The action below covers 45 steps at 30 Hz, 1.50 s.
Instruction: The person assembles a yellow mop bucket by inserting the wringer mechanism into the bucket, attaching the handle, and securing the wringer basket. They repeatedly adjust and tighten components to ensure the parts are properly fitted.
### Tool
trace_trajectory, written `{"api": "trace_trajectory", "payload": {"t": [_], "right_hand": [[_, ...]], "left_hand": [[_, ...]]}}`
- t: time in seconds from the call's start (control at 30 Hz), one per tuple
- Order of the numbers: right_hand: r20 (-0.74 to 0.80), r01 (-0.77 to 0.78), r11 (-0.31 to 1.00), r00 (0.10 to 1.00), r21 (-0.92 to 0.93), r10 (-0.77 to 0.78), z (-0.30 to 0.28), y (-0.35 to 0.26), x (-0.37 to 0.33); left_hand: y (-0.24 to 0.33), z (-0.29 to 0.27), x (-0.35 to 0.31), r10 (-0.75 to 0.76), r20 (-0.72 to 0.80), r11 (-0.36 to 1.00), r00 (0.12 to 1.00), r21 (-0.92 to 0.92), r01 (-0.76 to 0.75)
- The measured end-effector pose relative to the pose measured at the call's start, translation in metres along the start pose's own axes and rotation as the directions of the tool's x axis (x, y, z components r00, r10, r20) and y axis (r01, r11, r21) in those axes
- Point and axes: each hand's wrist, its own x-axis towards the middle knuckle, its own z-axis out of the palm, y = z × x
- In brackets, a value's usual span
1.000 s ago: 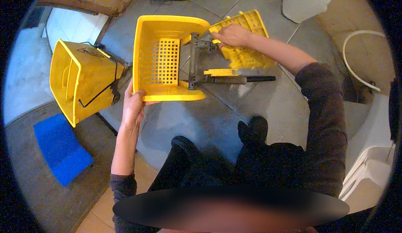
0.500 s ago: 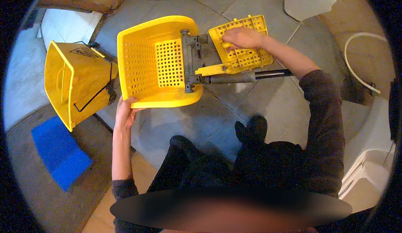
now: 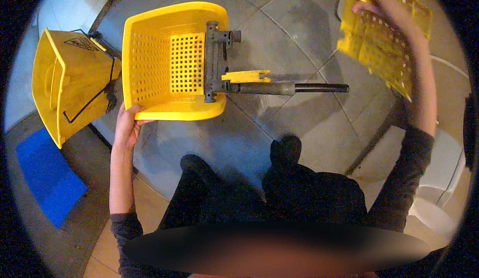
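A yellow mop wringer [image 3: 174,115] with perforated walls lies on the floor at centre left, its wide opening facing left. My left hand [image 3: 128,124] grips the wringer's near left corner, thumb over the rim. Across the wringer's right end runs a grey bracket [image 3: 215,61], with a grey-and-black handle [image 3: 319,88] and a short yellow arm [image 3: 247,76] extending right. At the upper right, away from the wringer, my right hand [image 3: 381,3] holds a loose yellow perforated plate [image 3: 376,43] by its raised grip. Motion slightly blurs that plate.
A yellow mop bucket [image 3: 85,91] lies tipped to the left of the wringer, its black wire handle beside it. Blue sheet material [image 3: 50,178] rests on a dark mat at lower left. White fixtures stand at the right. My feet are on grey floor tiles [image 3: 279,113].
My right hand has lifted the perforated plate off the wringer's right side and carried it to the upper right. My left hand stays on the wringer's rim. The whole view has shifted slightly.
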Motion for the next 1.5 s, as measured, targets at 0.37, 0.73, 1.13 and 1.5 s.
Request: {"api": "trace_trajectory", "payload": {"t": [0.37, 0.73, 1.13, 1.5], "right_hand": [[0.355, 0.120, 0.958, 0.911, 0.262, -0.211, 0.126, -0.119, -0.023], [0.511, 0.465, 0.885, 0.752, 0.036, -0.416, 0.110, -0.132, 0.056], [0.595, 0.320, 0.946, 0.751, 0.051, -0.286, 0.130, -0.179, 0.068], [0.576, 0.423, 0.906, 0.739, 0.006, -0.349, 0.136, -0.183, 0.093]], "left_hand": [[0.011, 0.014, -0.014, 0.018, 0.060, 1.000, 0.998, -0.001, -0.018], [0.003, 0.011, -0.011, 0.069, 0.092, 0.997, 0.993, -0.036, -0.066], [0.003, 0.023, -0.020, 0.078, 0.070, 0.996, 0.994, -0.045, -0.075], [0.008, 0.026, -0.023, 0.084, 0.096, 0.996, 0.992, -0.002, -0.084]]}}
